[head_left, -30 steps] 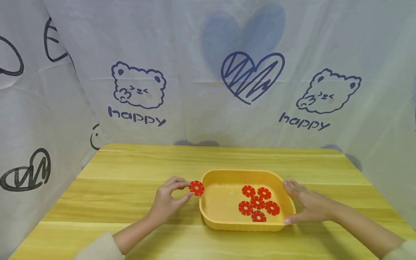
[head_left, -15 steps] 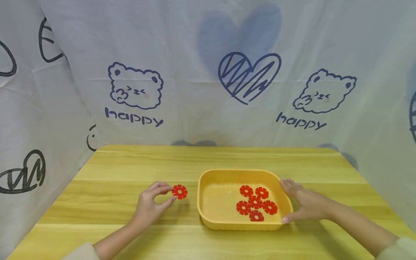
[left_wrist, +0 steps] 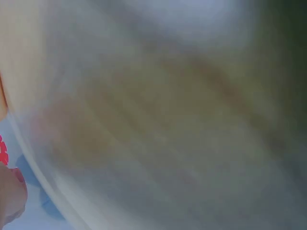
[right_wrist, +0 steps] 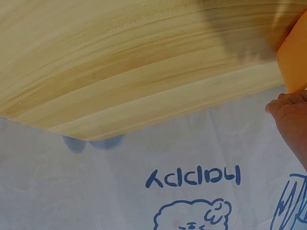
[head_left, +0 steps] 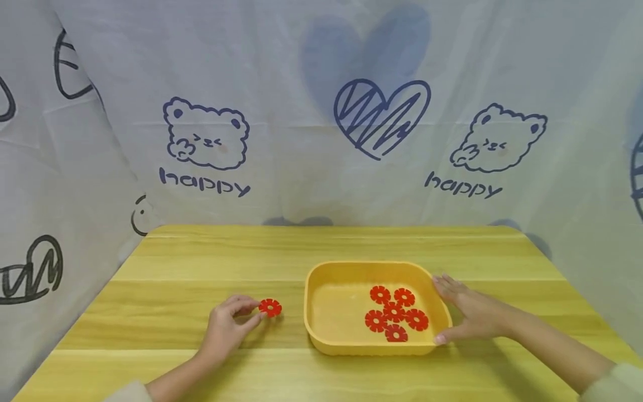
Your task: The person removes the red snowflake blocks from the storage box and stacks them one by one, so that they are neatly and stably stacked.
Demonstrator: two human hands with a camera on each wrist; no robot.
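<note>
My left hand [head_left: 226, 329] pinches a red notched plastic disc [head_left: 277, 309] by its edge, low over the table to the left of a yellow tub [head_left: 336, 315]. Several matching red discs [head_left: 417, 327] lie together in the tub's right half. Against the tub's right end rests my right hand [head_left: 477, 315], its fingers extended toward the far corner and the thumb at the near one. The left wrist view is mostly blurred; only a bit of the red disc [left_wrist: 3, 151] and a fingertip [left_wrist: 13, 194] show at its left edge. Fingers also touch the orange-looking tub [right_wrist: 295, 52] in the right wrist view.
A wood-grain table [head_left: 211, 251] carries the tub. Behind it and along both sides hangs a pale cloth [head_left: 291, 167] with bear, heart and "happy" drawings.
My left hand has moved left and down, away from the tub's left rim, with the red disc, which now tilts flatter. My right hand stays at the tub.
</note>
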